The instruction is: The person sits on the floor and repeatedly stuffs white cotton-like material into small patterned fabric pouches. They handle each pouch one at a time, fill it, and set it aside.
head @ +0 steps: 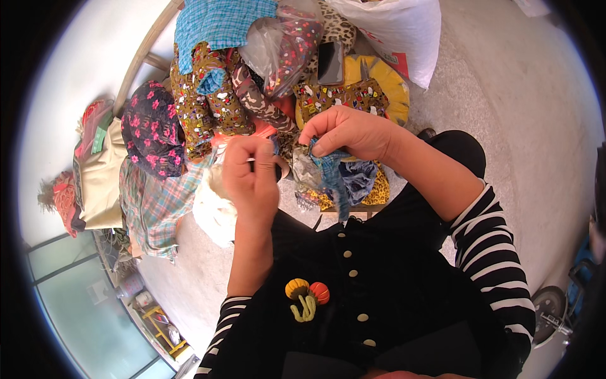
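My right hand (pixel 350 133) pinches a narrow blue plaid cloth strip (pixel 334 177) between thumb and fingertips, and the strip hangs down in front of my black top. To its left, my left hand (pixel 252 175) is raised with curled fingers and the thumb against the forefinger. Whether it holds something thin is hidden. Just beyond its thumb is a small dark object with a tan curved part, too unclear to name. Below my right hand lie cloth scraps: a dark blue crumpled piece (pixel 358 180) and a yellow leopard-print piece (pixel 380 187).
A phone (pixel 330 64) rests near a yellow round cushion (pixel 399 90) partly covered by brown printed cloth (pixel 341 97). Behind are a clear plastic bag (pixel 265 40), a white woven sack (pixel 407 33) and blue plaid cloth (pixel 213 23). At left are a flowered bundle (pixel 154 128) and plaid fabric (pixel 151 203).
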Demonstrator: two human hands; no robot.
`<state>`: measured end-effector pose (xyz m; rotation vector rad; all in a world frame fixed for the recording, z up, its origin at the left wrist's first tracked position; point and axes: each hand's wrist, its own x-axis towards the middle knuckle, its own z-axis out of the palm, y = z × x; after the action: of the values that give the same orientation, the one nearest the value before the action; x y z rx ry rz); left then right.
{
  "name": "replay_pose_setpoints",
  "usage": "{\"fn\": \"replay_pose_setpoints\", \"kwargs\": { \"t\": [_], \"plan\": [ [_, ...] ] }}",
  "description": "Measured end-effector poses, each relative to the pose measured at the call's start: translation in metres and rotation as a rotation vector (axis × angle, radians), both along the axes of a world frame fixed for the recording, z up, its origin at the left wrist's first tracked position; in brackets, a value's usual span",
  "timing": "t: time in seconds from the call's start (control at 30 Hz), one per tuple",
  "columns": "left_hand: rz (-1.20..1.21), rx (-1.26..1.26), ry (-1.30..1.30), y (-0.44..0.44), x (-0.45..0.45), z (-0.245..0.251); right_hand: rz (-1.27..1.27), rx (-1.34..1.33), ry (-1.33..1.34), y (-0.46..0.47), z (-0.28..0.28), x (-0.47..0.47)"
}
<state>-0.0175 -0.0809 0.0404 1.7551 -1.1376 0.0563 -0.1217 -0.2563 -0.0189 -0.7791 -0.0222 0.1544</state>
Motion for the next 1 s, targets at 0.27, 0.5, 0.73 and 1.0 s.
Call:
{"fn": "replay_pose_setpoints", "kwargs": {
  "t": [0.27, 0.5, 0.73, 1.0],
  "plan": [
    [-0.102, 0.075, 0.229, 0.012, -0.002, 0.009, -0.011, 0.074, 0.046, 0.0, 0.0, -0.004],
    [-0.085, 0.218, 0.575, 0.0, -0.014, 0.013, 0.004, 0.073, 0.028, 0.002, 0.001, -0.001],
    [-0.087, 0.217, 0.813, -0.006, -0.016, 0.009, 0.043, 0.055, 0.017, 0.002, 0.001, -0.001],
    [-0.083, 0.253, 0.646, -0.003, -0.011, -0.001, 0.046, 0.009, 0.026, 0.003, 0.0, -0.001]
  ]
}}
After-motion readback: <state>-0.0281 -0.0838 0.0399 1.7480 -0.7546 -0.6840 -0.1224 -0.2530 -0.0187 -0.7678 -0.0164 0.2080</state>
